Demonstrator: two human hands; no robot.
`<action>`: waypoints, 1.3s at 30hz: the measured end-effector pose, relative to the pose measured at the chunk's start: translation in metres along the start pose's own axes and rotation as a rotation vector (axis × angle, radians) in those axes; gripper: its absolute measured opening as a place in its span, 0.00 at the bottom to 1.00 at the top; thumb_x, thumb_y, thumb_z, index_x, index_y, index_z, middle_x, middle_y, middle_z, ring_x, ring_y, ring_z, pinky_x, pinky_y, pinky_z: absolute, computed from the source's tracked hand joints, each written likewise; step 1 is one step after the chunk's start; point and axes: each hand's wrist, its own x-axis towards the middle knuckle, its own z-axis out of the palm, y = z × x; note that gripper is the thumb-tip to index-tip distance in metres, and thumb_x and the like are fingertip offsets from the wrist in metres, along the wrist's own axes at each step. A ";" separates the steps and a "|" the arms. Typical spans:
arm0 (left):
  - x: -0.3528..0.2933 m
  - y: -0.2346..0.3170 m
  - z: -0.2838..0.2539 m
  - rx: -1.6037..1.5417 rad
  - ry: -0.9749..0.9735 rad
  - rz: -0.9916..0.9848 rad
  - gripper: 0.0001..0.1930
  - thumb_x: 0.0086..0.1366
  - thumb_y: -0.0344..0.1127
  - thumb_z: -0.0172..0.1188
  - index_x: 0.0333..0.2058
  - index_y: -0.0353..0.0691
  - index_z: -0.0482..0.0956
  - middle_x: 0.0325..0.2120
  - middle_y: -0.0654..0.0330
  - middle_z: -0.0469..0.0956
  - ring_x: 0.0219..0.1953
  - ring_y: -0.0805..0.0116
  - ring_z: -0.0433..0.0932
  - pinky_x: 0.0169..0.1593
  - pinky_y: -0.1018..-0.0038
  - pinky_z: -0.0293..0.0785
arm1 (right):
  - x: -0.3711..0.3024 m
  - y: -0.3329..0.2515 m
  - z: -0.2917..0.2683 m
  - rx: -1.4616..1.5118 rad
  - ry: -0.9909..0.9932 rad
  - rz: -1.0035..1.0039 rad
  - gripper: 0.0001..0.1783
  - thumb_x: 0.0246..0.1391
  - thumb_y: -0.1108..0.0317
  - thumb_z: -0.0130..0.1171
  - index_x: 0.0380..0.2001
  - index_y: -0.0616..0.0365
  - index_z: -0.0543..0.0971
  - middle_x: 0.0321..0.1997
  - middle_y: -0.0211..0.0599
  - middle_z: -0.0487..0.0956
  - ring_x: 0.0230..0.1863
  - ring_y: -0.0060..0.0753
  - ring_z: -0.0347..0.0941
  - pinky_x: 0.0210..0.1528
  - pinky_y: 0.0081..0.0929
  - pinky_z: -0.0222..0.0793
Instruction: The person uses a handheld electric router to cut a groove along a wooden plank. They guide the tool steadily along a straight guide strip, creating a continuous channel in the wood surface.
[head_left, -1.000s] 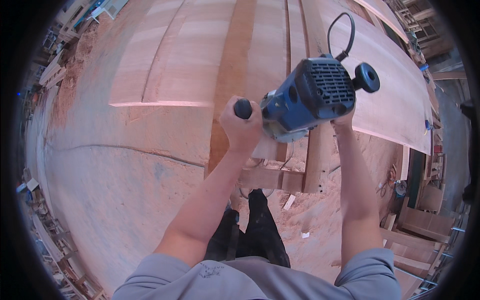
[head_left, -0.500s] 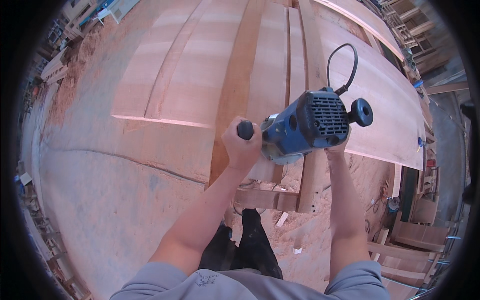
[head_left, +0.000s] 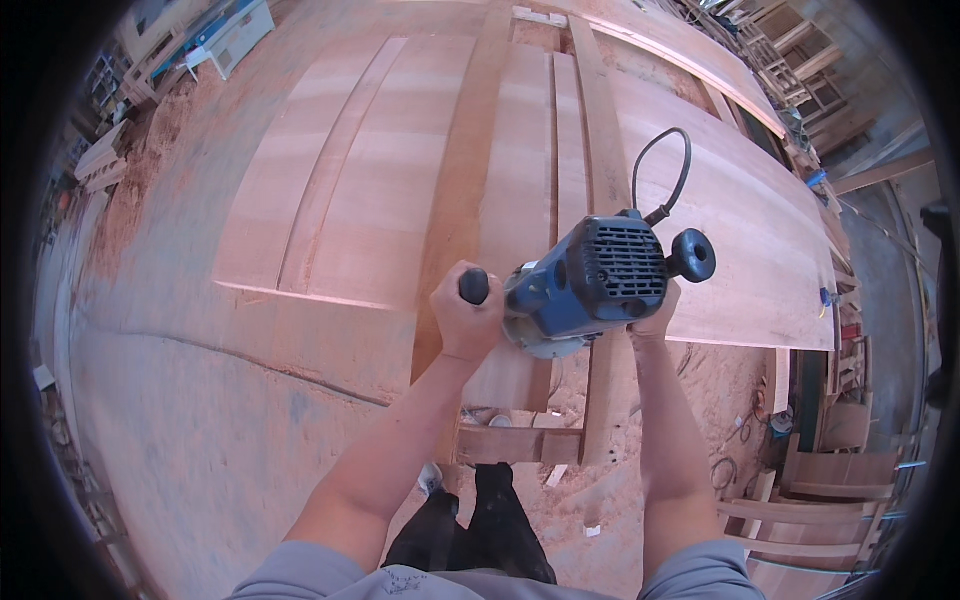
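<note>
Both my hands are on a blue and black plunge router [head_left: 590, 275] with a vented motor top, held over wooden boards. My left hand [head_left: 466, 320] is closed round its black side handle, whose rounded end shows above the fist. My right hand [head_left: 655, 315] reaches to the other side of the router; the motor hides most of its fingers. Beneath the router runs a narrow wooden panel [head_left: 515, 240], between a darker wooden beam [head_left: 462, 190] on the left and another wooden rail [head_left: 605, 170] on the right. The cutter is out of sight.
Wide pale wooden panels lie left [head_left: 385, 180] and right [head_left: 740, 230]. A short crosspiece [head_left: 520, 443] closes the frame's near end, by my legs. The router's black cord [head_left: 688, 165] loops up. Sawdust covers the floor, where a cable [head_left: 270, 365] runs. Wooden frames [head_left: 810, 515] are stacked at right.
The whole view has shifted, so boards and router appear lower and a little left. Against the boards, the router and both hands have moved slightly away from me. Both hands keep their places on it.
</note>
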 end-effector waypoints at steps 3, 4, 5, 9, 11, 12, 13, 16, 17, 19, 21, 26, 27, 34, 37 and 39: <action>0.011 -0.011 0.007 0.012 0.000 0.037 0.08 0.58 0.30 0.65 0.27 0.34 0.75 0.19 0.53 0.73 0.22 0.63 0.74 0.31 0.67 0.73 | 0.012 0.003 0.006 -0.015 0.074 -0.031 0.20 0.68 0.61 0.49 0.32 0.69 0.80 0.26 0.35 0.78 0.30 0.25 0.69 0.34 0.32 0.66; 0.017 -0.011 0.011 0.004 0.010 0.037 0.08 0.58 0.30 0.65 0.27 0.34 0.76 0.19 0.53 0.73 0.22 0.63 0.75 0.31 0.66 0.73 | 0.017 -0.001 0.006 -0.097 0.038 -0.042 0.20 0.68 0.61 0.49 0.30 0.69 0.78 0.25 0.36 0.77 0.30 0.25 0.67 0.33 0.33 0.64; 0.024 -0.007 0.019 -0.010 0.005 0.027 0.08 0.58 0.30 0.65 0.27 0.34 0.76 0.19 0.53 0.74 0.22 0.63 0.75 0.31 0.65 0.73 | 0.031 0.020 -0.005 -0.116 0.070 -0.072 0.23 0.69 0.59 0.49 0.26 0.68 0.75 0.23 0.35 0.75 0.28 0.23 0.63 0.29 0.34 0.60; 0.048 -0.022 0.017 0.059 -0.025 0.040 0.08 0.58 0.30 0.65 0.25 0.33 0.77 0.18 0.53 0.76 0.22 0.66 0.75 0.30 0.66 0.73 | 0.036 -0.004 0.024 -0.223 -0.011 -0.178 0.14 0.65 0.63 0.49 0.30 0.61 0.76 0.21 0.45 0.73 0.22 0.39 0.66 0.27 0.34 0.59; 0.053 -0.020 0.026 0.018 -0.032 0.006 0.08 0.58 0.29 0.64 0.25 0.33 0.77 0.17 0.54 0.77 0.22 0.68 0.76 0.30 0.67 0.74 | 0.044 -0.001 0.019 -0.281 -0.012 -0.158 0.14 0.64 0.62 0.49 0.32 0.61 0.78 0.23 0.45 0.77 0.24 0.38 0.71 0.30 0.33 0.64; 0.060 -0.021 0.031 -0.018 -0.037 -0.008 0.08 0.58 0.29 0.64 0.24 0.33 0.77 0.17 0.55 0.77 0.22 0.68 0.77 0.30 0.68 0.74 | 0.051 -0.001 0.023 -0.277 -0.003 -0.186 0.14 0.64 0.62 0.49 0.33 0.60 0.79 0.23 0.45 0.78 0.25 0.37 0.73 0.31 0.32 0.65; 0.065 -0.022 0.034 -0.050 -0.040 -0.026 0.07 0.58 0.29 0.63 0.24 0.33 0.77 0.17 0.55 0.78 0.22 0.68 0.77 0.30 0.68 0.75 | 0.054 -0.004 0.026 -0.281 0.002 -0.160 0.15 0.65 0.61 0.49 0.34 0.60 0.79 0.24 0.45 0.78 0.25 0.37 0.73 0.31 0.32 0.66; 0.072 -0.020 0.038 -0.056 -0.068 -0.030 0.07 0.61 0.29 0.62 0.26 0.32 0.79 0.21 0.63 0.79 0.25 0.76 0.76 0.30 0.74 0.75 | 0.064 -0.010 0.034 -0.287 0.020 -0.075 0.15 0.65 0.60 0.49 0.37 0.58 0.82 0.25 0.44 0.80 0.27 0.36 0.75 0.32 0.31 0.67; 0.077 -0.024 0.040 -0.052 -0.054 -0.027 0.07 0.61 0.30 0.62 0.26 0.32 0.79 0.21 0.63 0.79 0.24 0.76 0.76 0.29 0.74 0.74 | 0.068 -0.010 0.037 -0.290 0.028 -0.040 0.16 0.65 0.60 0.49 0.38 0.57 0.82 0.25 0.44 0.81 0.27 0.36 0.76 0.32 0.31 0.67; 0.086 -0.022 0.048 -0.059 -0.046 -0.047 0.07 0.60 0.30 0.62 0.25 0.32 0.78 0.20 0.61 0.79 0.22 0.75 0.76 0.28 0.72 0.74 | 0.077 -0.013 0.042 -0.183 0.073 0.133 0.15 0.67 0.60 0.49 0.40 0.54 0.83 0.25 0.42 0.82 0.26 0.35 0.77 0.33 0.30 0.68; 0.093 -0.021 0.051 -0.064 -0.049 -0.091 0.08 0.58 0.30 0.62 0.22 0.33 0.77 0.17 0.58 0.79 0.21 0.70 0.77 0.30 0.69 0.75 | 0.085 -0.012 0.047 -0.305 0.074 -0.090 0.16 0.66 0.59 0.50 0.38 0.56 0.84 0.24 0.41 0.82 0.26 0.34 0.77 0.33 0.30 0.69; 0.114 -0.038 0.062 -0.039 -0.057 -0.052 0.10 0.57 0.31 0.61 0.20 0.34 0.75 0.17 0.59 0.78 0.20 0.71 0.74 0.29 0.69 0.73 | 0.102 -0.004 0.050 -0.226 0.084 -0.066 0.24 0.63 0.53 0.56 0.27 0.66 0.83 0.22 0.40 0.83 0.25 0.32 0.78 0.33 0.31 0.71; 0.118 -0.040 0.064 -0.028 -0.066 -0.046 0.10 0.57 0.31 0.61 0.19 0.34 0.74 0.17 0.59 0.78 0.20 0.71 0.74 0.29 0.68 0.72 | 0.107 -0.002 0.053 -0.256 0.096 -0.123 0.25 0.62 0.53 0.57 0.26 0.66 0.84 0.22 0.40 0.83 0.25 0.31 0.78 0.33 0.30 0.71; 0.144 -0.044 0.081 -0.083 -0.063 -0.058 0.10 0.55 0.32 0.62 0.19 0.34 0.74 0.15 0.59 0.76 0.21 0.71 0.74 0.30 0.68 0.73 | 0.134 0.002 0.071 -0.117 0.153 -0.006 0.27 0.58 0.50 0.60 0.20 0.66 0.84 0.19 0.37 0.81 0.23 0.29 0.76 0.31 0.28 0.70; 0.161 -0.055 0.087 -0.064 -0.067 -0.024 0.10 0.55 0.33 0.62 0.19 0.34 0.74 0.15 0.57 0.77 0.21 0.69 0.75 0.31 0.66 0.73 | 0.142 -0.002 0.079 -0.074 0.170 0.032 0.27 0.57 0.50 0.61 0.20 0.66 0.84 0.19 0.38 0.81 0.22 0.29 0.75 0.30 0.27 0.70; 0.170 -0.060 0.089 -0.073 -0.091 -0.010 0.10 0.54 0.34 0.62 0.19 0.34 0.75 0.15 0.57 0.77 0.21 0.67 0.75 0.31 0.65 0.73 | 0.147 -0.004 0.083 -0.085 0.162 0.036 0.23 0.59 0.52 0.59 0.26 0.65 0.84 0.21 0.38 0.81 0.23 0.28 0.75 0.29 0.28 0.69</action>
